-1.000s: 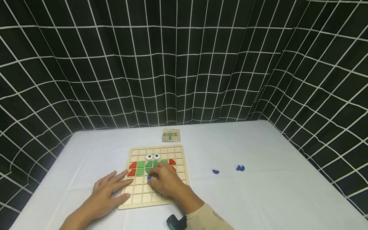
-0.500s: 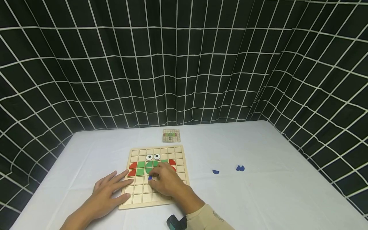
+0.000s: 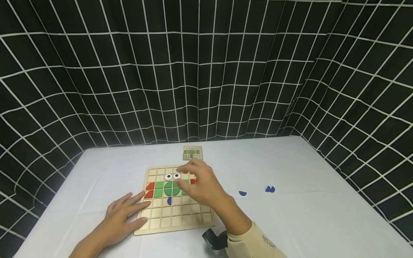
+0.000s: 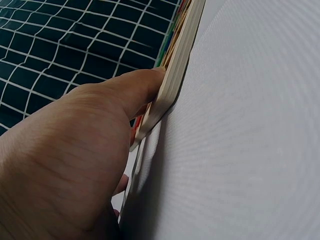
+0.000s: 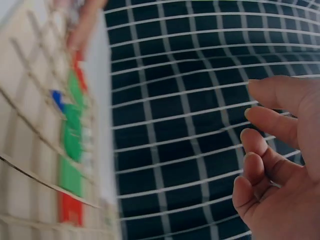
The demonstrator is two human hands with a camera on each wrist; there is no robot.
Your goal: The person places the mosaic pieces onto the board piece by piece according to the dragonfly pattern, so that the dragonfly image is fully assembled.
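My left hand [image 3: 124,216] rests with spread fingers on the left edge of a wooden grid board [image 3: 180,220]; in the left wrist view its thumb lies against the board's rim [image 4: 172,85]. Over the board's right part my right hand [image 3: 203,182] is raised, thumb and fingers apart with nothing between them. A blue half-round piece [image 3: 169,201] sits in a cell just below the green round [image 3: 172,189]. Green squares [image 3: 158,192] and red pieces [image 3: 150,190] flank it on the left, and two eye pieces [image 3: 172,176] lie above. The right hand hides part of the right side.
A small pattern card [image 3: 192,153] lies behind the board. To the right on the white cloth are a single blue half-round piece [image 3: 242,193] and a pair of blue pieces [image 3: 270,189]. Black gridded curtains [image 3: 180,71] stand around the table.
My right hand has let go of the blue half-round piece, leaving it in a cell, and has lifted up and to the right. The left hand has stayed in place on the board.
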